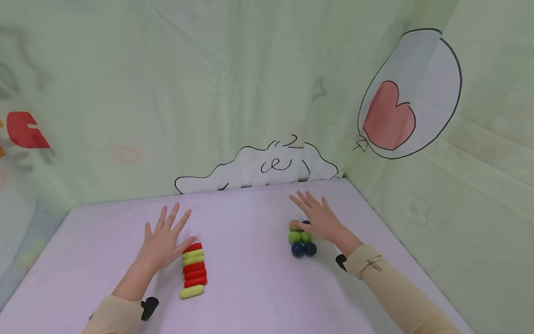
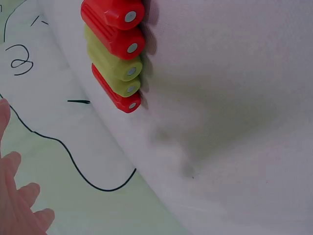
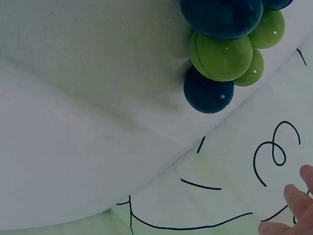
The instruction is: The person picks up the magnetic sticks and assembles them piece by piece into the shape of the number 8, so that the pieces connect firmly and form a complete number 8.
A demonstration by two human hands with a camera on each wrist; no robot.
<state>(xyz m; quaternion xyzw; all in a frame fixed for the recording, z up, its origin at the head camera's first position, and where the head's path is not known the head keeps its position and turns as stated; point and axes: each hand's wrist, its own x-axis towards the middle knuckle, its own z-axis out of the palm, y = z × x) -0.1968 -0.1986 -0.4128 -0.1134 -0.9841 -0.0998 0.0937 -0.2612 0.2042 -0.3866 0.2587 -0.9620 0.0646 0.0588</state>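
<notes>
My left hand (image 1: 160, 243) is spread beside a column of red and yellow-green ridged rods (image 1: 194, 267), its thumb overlapping the far end in the head view. In the left wrist view the rods (image 2: 117, 56) lie side by side, a pale round spot on each end. Fingers spread, my right hand (image 1: 319, 218) hovers at a cluster of green and dark blue balls (image 1: 295, 237). Its thumb overlaps the far balls in the head view. Seen from the right wrist, the balls (image 3: 222, 56) sit close together in two rows. Neither hand holds anything.
Both groups rest on a white table (image 1: 246, 278). Behind it hangs a pale green curtain (image 1: 125, 93) with a cloud drawing (image 1: 288, 167) along the back edge and a balloon (image 1: 434, 88) with a red heart at right. Dark wrist devices (image 1: 149, 308) sit by both sleeves.
</notes>
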